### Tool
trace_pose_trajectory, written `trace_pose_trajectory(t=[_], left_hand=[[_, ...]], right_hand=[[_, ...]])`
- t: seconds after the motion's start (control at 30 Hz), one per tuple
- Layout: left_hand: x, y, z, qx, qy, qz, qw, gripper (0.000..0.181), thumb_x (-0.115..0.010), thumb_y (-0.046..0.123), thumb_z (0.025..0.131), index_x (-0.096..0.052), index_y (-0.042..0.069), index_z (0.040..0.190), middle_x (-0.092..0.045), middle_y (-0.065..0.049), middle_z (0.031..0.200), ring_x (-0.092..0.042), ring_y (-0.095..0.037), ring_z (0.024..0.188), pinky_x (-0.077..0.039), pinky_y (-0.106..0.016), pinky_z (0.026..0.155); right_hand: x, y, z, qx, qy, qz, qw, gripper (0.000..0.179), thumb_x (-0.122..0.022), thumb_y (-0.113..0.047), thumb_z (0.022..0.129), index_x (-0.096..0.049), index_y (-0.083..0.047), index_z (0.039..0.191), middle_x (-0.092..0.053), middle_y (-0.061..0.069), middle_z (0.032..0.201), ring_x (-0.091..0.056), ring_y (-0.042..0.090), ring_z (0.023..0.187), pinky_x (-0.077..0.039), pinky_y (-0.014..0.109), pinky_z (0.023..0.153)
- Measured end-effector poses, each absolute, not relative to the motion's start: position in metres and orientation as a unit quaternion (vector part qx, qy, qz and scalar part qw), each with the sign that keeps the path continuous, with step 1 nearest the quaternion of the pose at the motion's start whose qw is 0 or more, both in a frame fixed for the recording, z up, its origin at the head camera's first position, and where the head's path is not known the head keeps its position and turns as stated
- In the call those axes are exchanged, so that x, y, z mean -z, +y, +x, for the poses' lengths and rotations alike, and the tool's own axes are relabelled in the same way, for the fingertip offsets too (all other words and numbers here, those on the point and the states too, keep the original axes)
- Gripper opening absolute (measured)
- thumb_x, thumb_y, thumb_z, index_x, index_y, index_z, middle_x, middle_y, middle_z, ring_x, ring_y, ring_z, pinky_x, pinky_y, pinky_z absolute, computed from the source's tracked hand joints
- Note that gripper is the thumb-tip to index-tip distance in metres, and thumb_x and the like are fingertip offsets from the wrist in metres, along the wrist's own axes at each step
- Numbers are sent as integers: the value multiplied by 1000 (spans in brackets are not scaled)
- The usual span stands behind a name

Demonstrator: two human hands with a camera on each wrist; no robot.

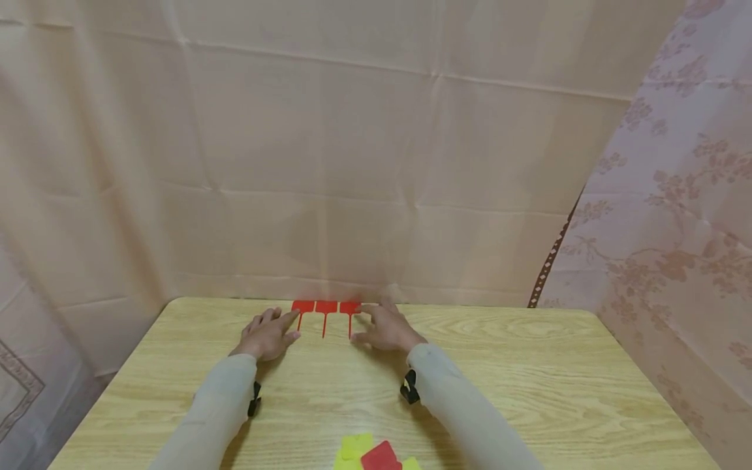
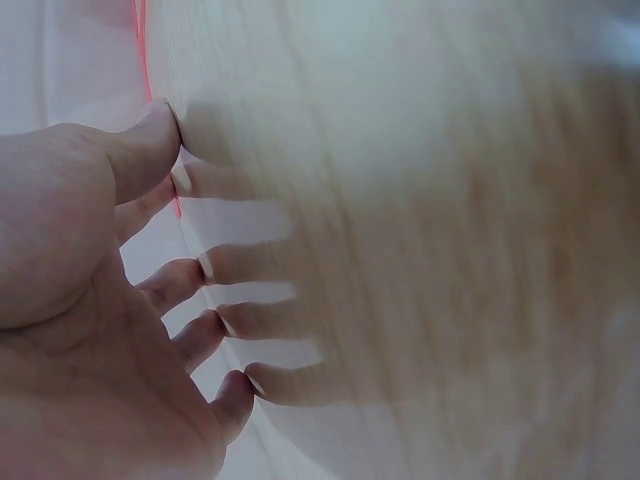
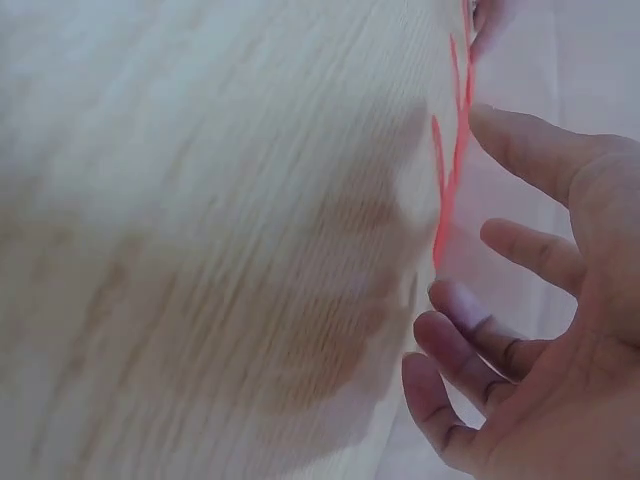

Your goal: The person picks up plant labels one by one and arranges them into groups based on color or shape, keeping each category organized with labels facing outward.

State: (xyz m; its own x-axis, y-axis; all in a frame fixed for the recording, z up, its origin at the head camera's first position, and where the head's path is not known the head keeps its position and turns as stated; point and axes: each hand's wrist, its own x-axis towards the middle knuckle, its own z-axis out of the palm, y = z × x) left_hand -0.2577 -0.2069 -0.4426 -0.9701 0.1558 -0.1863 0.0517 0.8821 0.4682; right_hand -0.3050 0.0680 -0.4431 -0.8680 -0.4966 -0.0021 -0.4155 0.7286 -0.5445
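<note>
Three red plant labels, each a flat rectangle on a thin stem, lie side by side along the table's far edge: a left label [image 1: 303, 305], a middle label [image 1: 326, 306] and a right label [image 1: 348, 306]. Their stems point toward me. My left hand [image 1: 267, 337] has its index fingertip at the left label, thumb stretched out near that label's stem. On the other side, my right hand [image 1: 388, 328] reaches its index finger to the right label's edge, with the thumb beside its stem. Both wrist views show spread, loosely bent fingers close over the table surface.
At the near edge of the wooden table [image 1: 517, 378] lies a pile with a red card-like piece [image 1: 380, 455] over yellow pieces [image 1: 356, 446]. A beige curtain [image 1: 364, 163] hangs right behind the far edge. A flowered curtain [image 1: 693, 228] hangs at the right.
</note>
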Motion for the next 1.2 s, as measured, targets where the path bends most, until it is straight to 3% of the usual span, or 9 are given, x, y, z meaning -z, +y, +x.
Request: trace_pose_trajectory(t=[0.1,0.2,0.53,0.87,1.03,1.2], left_hand=[[442,-207,-257,-232,965,53,111,58,-52,30,107,-35,9,158,-20,-33,160,-16,-61,143,-13,-76,111],[442,-207,-258,-232,965,50,112,58,-52,30,107,-34,9,159,-20,-33,161,-15,-60,143,-12,-75,112],[442,-205,-257,-233,965,48,111,58,-53,29,107,-35,9,158,-20,-33,161,-15,-60,143,-12,-75,111],[443,-206,-258,-232,965,45,111,58,-53,30,107,-35,10,158,-20,-33,160,-15,-60,143,-13,-75,112],[442,-206,-258,-234,965,45,112,58,-53,30,107,-35,10,159,-19,-33,161,-14,-60,143,-12,-75,111],[442,-206,-258,-236,964,46,112,58,-52,30,107,-34,10,159,-19,-33,161,-14,-60,143,-12,-75,111]], right_hand=[[442,71,-297,265,927,-256,68,62,-81,-34,88,-60,-11,141,-60,16,120,-53,32,112,-43,51,97],[442,75,-286,255,928,-262,69,61,-80,-35,89,-60,-13,142,-58,11,107,-53,23,96,-44,42,84],[436,84,-241,225,922,-308,64,53,-81,-41,87,-68,-14,130,-62,2,105,-58,17,97,-46,39,85],[430,103,-188,200,907,-353,112,47,-83,-49,83,-73,-23,121,-56,-14,92,-48,3,84,-42,23,76],[430,115,-167,201,889,-391,130,50,-83,-55,79,-73,-27,120,-54,-18,95,-45,1,85,-40,18,74],[433,125,-153,164,875,-444,98,48,-84,-52,80,-73,-26,119,-54,-18,102,-45,-1,88,-40,18,77]])
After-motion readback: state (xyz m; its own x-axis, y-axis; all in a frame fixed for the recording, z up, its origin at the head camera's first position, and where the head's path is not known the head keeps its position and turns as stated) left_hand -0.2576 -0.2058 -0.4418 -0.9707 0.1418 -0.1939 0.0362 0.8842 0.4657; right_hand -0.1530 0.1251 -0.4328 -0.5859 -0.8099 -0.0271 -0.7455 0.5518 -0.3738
